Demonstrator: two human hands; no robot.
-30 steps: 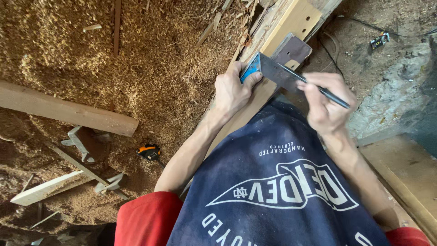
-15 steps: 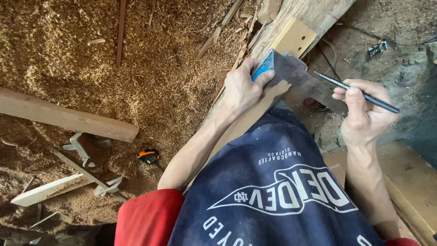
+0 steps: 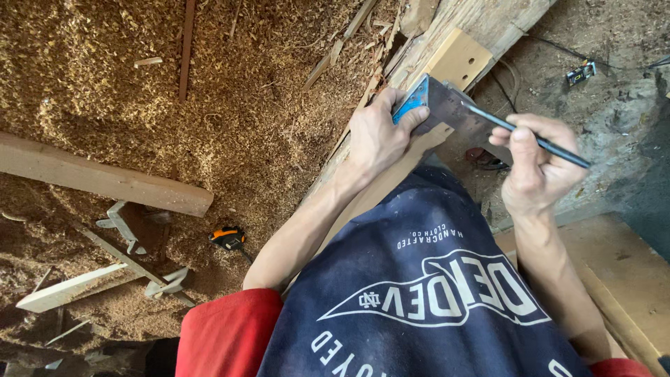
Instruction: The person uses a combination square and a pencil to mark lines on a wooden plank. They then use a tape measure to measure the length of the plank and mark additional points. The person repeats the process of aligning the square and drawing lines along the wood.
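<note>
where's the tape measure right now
In the head view the orange and black tape measure lies on the sawdust floor, lower left of centre, beside the person's left forearm.

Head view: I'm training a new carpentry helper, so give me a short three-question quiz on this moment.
1. True or false: the left hand presses a square onto the beam.
2. What does the right hand hold? A) hammer B) pencil C) chisel
3. What small orange and black thing lies in the sawdust?

Key: 1 true. 2 B, a pencil, tip at the square's blade. 3 the tape measure.
</note>
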